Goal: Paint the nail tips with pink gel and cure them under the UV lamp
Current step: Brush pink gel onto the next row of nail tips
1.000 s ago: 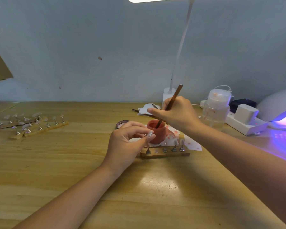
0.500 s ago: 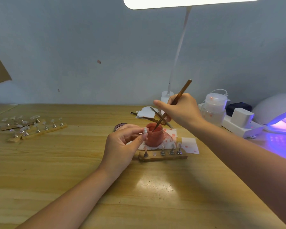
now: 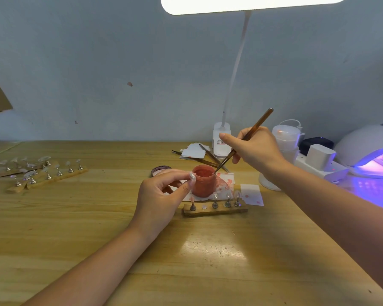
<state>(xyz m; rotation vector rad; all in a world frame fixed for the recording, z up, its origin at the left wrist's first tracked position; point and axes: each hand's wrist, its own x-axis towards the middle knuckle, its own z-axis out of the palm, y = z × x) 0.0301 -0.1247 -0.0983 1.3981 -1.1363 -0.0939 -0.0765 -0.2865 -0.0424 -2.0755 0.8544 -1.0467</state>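
Observation:
A small open jar of pink gel (image 3: 203,181) stands mid-table on stained paper. My right hand (image 3: 253,149) grips a brown brush (image 3: 244,140) whose tip touches the jar's right rim. Just left of the jar, my left hand (image 3: 164,193) pinches a small nail tip (image 3: 192,176) between thumb and forefinger. In front of the jar lies a wooden strip (image 3: 215,209) with metal pegs carrying nail tips. The white UV lamp (image 3: 369,149) glows violet at the far right.
Several more wooden strips with nail tips (image 3: 38,173) lie at the left. The jar lid (image 3: 160,170), spare brushes (image 3: 205,159) and paper sit behind the jar. A desk lamp base (image 3: 221,140), a white bottle (image 3: 285,138) and a power strip (image 3: 321,166) line the back right.
The brush has lifted from inside the jar to its right rim, and my right hand has moved up and right. My left hand keeps pinching the nail tip beside the jar.

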